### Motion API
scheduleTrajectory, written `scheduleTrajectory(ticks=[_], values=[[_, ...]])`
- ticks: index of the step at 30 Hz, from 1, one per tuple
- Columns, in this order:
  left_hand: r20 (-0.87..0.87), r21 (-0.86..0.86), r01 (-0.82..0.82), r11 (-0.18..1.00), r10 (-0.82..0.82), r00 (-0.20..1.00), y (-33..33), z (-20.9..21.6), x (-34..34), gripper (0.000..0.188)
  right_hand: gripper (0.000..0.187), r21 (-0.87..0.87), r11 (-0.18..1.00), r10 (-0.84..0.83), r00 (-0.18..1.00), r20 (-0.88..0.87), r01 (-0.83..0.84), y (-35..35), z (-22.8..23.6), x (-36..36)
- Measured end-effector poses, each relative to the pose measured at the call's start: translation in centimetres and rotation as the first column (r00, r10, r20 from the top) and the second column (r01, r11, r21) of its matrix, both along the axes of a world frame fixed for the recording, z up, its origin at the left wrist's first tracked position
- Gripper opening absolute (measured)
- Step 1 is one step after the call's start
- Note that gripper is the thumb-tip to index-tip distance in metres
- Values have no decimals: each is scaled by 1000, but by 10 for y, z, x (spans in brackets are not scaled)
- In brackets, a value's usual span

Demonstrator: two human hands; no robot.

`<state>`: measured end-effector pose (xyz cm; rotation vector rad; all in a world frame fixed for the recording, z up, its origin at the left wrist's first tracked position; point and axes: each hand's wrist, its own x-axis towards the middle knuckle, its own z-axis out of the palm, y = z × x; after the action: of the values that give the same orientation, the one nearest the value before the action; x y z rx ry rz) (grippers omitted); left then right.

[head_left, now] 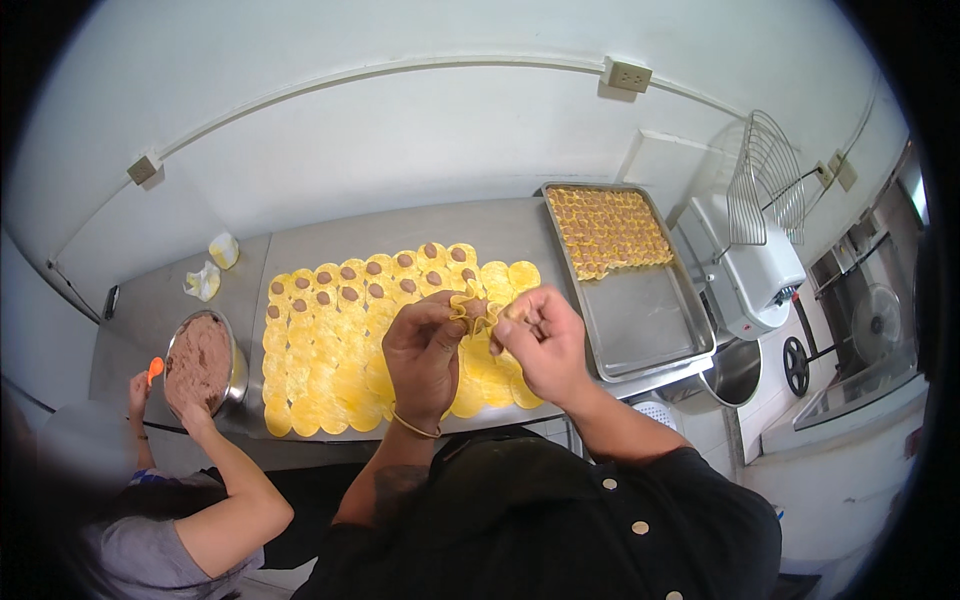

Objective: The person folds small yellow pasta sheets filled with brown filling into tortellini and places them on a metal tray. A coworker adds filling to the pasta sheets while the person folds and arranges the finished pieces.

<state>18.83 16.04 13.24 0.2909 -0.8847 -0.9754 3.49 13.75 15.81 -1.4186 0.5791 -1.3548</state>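
Note:
Above the steel table, my left hand (424, 345) and my right hand (545, 345) pinch one dumpling (474, 306) from either side. Its yellow wrapper is ruffled around a brownish-pink meat filling. Fingers partly cover it. Beneath my hands lie rows of overlapping round yellow dumpling wrappers (335, 368). Small balls of filling (349, 294) sit on the wrappers in the far rows and a few at the left edge. The nearer wrappers are bare.
At right, a metal tray (645, 325) holds packed dumplings (610, 230) in its far half. A grey-white machine with a wire guard (745, 265) stands beyond. On the left, a co-worker (225, 500) has one hand at a bowl of filling (240, 375) and an orange spoon (155, 370) in the other.

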Motion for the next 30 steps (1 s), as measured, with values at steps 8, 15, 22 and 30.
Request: scheduleTrajectory(ticks=[8, 15, 22, 30], values=[[-12, 29, 97, 995, -96, 995, 2, -7, 7, 11, 44, -439, 897, -239, 898, -371, 57, -2, 6, -12], [-297, 205, 340, 918, -273, 915, -1, -31, -28, 18, 76, -111, 991, -90, 977, -194, 70, -15, -1, 24], [-256, 378, 360, 853, -278, 926, -2, -43, -51, 36, 52, -22, 956, -286, 910, -300, 293, -13, -21, 4], [-294, 446, 417, 792, -311, 904, -25, -80, -94, 19, 44, 44, 990, -106, 917, -384, 132, -53, -50, -60]])
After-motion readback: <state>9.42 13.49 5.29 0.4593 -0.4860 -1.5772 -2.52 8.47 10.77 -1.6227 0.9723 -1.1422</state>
